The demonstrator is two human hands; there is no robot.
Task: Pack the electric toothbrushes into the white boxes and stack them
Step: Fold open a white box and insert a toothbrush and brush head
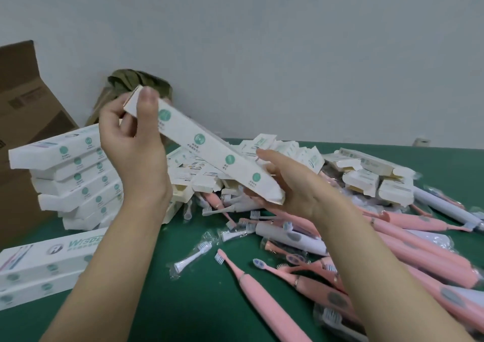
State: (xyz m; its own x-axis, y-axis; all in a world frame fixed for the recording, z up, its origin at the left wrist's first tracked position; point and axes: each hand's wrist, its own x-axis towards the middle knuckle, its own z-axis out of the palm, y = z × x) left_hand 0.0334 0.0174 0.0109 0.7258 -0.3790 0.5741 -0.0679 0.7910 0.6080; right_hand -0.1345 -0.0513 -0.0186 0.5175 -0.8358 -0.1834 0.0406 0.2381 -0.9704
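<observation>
White box (214, 156) held aloft, pink toothbrushes (403, 221) heaped below, stacked boxes (78, 179) beside

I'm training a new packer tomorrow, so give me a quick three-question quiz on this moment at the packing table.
1. True or false: the raised white box has the left hand at its upper end and the right hand at its lower end.
2. Where does the stack of closed boxes stand? A) on the left of the green table; B) on its right; C) on the floor.
3. Fill in: most of the loose toothbrushes are ___ in colour.

Key: 1 true; 2 A; 3 pink.
</observation>
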